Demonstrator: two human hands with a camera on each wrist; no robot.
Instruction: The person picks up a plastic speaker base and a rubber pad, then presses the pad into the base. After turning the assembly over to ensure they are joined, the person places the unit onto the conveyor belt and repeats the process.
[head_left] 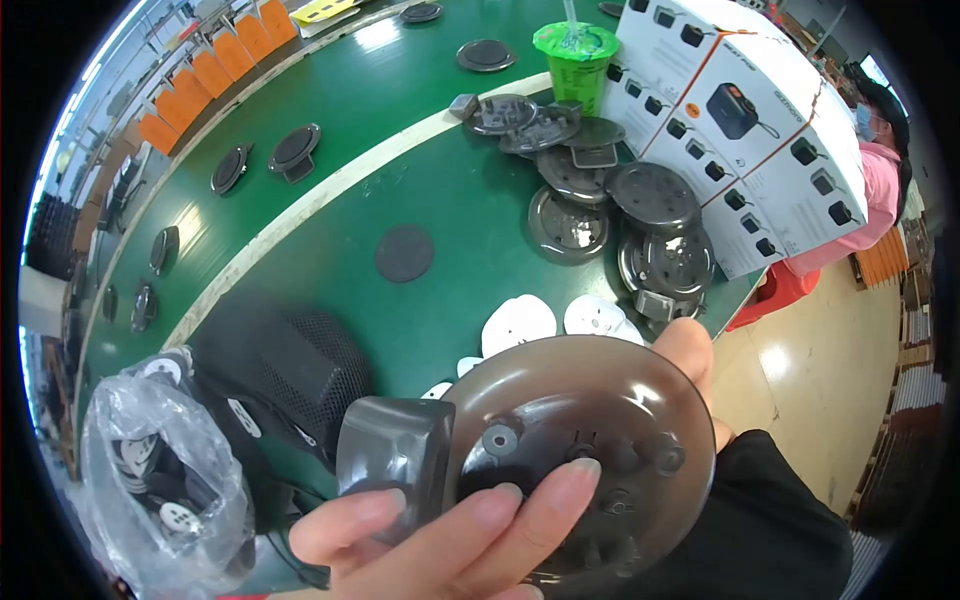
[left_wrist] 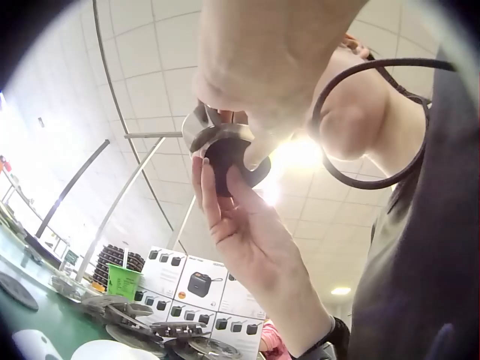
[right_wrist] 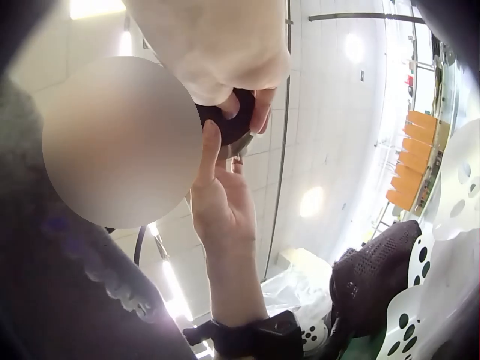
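A round, smoky-brown translucent plastic cover (head_left: pixel 640 400) with a boxy bracket (head_left: pixel 395 450) at one side is held up close to the head camera. My left hand (head_left: pixel 450 540) grips it from the near side, its fingers spread over the cover and the bracket. At the cover's far right edge shows part of my right hand (head_left: pixel 690 360); the rest is behind it. From below, in the left wrist view, fingers and thumb of that hand pinch a dark round pad (left_wrist: pixel 225 161) against the cover's underside. The same pad (right_wrist: pixel 236 112) shows between both hands in the right wrist view.
Several similar covers (head_left: pixel 655 195) are piled beside printed white boxes (head_left: pixel 740 100) and a green drink cup (head_left: pixel 578 65). A dark disc (head_left: pixel 405 253) and white perforated discs (head_left: pixel 520 325) lie on the green table. At left are a black mesh piece (head_left: pixel 320 360) and a plastic bag (head_left: pixel 220 470).
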